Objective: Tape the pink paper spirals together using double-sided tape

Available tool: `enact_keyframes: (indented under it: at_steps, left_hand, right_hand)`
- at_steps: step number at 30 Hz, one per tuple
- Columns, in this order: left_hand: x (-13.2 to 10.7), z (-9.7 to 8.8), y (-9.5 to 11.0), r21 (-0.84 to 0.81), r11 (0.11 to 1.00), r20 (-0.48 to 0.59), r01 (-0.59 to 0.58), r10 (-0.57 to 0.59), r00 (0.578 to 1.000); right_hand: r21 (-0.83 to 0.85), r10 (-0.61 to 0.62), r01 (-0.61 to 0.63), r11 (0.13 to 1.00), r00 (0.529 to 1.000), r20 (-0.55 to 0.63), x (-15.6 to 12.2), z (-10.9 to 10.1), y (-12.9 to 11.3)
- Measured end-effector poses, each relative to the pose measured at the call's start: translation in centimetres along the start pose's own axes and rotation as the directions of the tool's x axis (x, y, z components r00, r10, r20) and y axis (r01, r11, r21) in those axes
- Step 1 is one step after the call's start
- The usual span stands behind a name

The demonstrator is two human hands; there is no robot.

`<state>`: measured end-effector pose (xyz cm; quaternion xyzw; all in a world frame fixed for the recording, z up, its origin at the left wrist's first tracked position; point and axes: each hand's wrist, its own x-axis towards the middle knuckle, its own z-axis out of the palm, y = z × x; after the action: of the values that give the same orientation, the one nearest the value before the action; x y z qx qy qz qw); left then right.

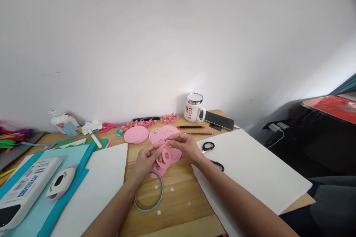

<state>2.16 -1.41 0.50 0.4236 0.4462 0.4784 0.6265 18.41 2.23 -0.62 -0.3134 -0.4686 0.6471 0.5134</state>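
Both hands meet over the middle of the table, pinching a pink paper cutout point(166, 157) made of rings or loops. My left hand point(147, 158) grips it from the left with thumb and fingers together. From the right, my right hand point(185, 144) pinches its upper edge. The paper hangs below the fingertips, and the exact fold between them is hidden. Just beyond lie a stack of pink paper circles point(136, 134) and more pink circles point(167, 130). A roll of tape point(148, 207) lies flat below my left hand.
Black-handled scissors point(208, 146) lie partly on white paper point(250, 166) at right. A mug point(194, 108), a phone point(218, 119) and pink paper roses point(144, 122) line the wall. Blue sheets point(36, 214), a white box point(30, 189) and a white bottle point(65, 123) occupy the left.
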Motion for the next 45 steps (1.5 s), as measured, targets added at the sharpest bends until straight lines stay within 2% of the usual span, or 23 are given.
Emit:
enact_keyframes:
  at_steps: [11, 17, 22, 28, 36, 40, 45]
  left_hand:
    - [0.00, -0.14, -0.21, 0.031, 1.000, 0.007, 0.003, -0.003, 1.000]
    - [0.15, -0.21, -0.20, -0.004, 1.000, 0.003, -0.025, 0.025, 1.000]
    - [0.10, -0.23, -0.29, 0.013, 1.000, 0.023, -0.012, 0.012, 1.000]
    - [0.04, -0.24, -0.29, 0.064, 0.998, 0.039, 0.003, -0.005, 0.999]
    - [0.06, -0.15, -0.09, 0.056, 0.998, -0.016, -0.011, 0.012, 1.000]
    - [0.04, -0.13, -0.16, 0.065, 0.998, -0.007, -0.004, 0.005, 1.000]
    - [0.06, -0.21, -0.19, 0.087, 0.996, 0.007, -0.006, 0.006, 1.000]
  right_hand:
    - [-0.074, -0.030, 0.025, 0.997, 0.998, -0.063, -0.04, 0.24, -0.29]
    - [-0.076, -0.004, 0.003, 0.997, 1.000, -0.015, -0.10, 0.18, -0.23]
    - [-0.042, 0.003, -0.004, 0.999, 0.999, -0.038, -0.08, 0.12, -0.17]
    - [-0.081, -0.014, 0.010, 0.997, 0.999, -0.045, -0.11, 0.21, -0.34]
    - [-0.063, 0.006, -0.008, 0.998, 1.000, -0.024, -0.17, 0.38, -0.52]
    - [-0.024, -0.010, 0.009, 1.000, 1.000, -0.029, -0.12, 0.33, -0.40]
    - [-0.058, -0.027, 0.025, 0.998, 0.999, -0.037, -0.08, 0.38, -0.40]
